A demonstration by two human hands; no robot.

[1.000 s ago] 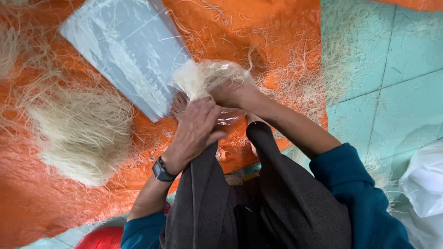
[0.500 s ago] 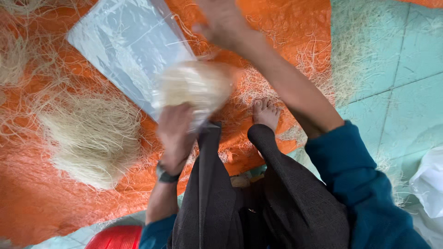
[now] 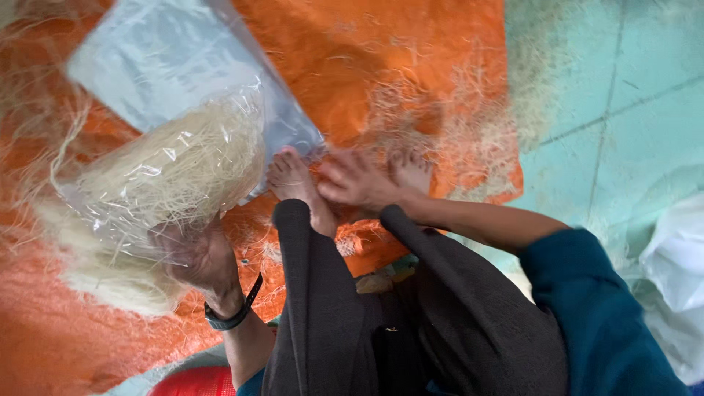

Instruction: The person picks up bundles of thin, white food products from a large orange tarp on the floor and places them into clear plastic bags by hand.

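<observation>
A clear bag (image 3: 176, 172) of pale fibre is held up by the left hand (image 3: 202, 260) over the orange sheet (image 3: 381, 66); the right hand (image 3: 356, 182) is spread open near the bare feet (image 3: 297, 183).

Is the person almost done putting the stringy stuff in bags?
Not yet. One clear bag is already stuffed with pale fibre, held up by the left hand. The right hand rests empty near the feet. A loose fibre heap and flat empty bags remain on the orange sheet.

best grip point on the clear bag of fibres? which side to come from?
Probably the bag at its bottom end, from below, where the left hand already has it. The film gathers there, while the upper part bulges loose with pale fibres and its open top flares, so pinching there would likely crush or spill them.
</observation>
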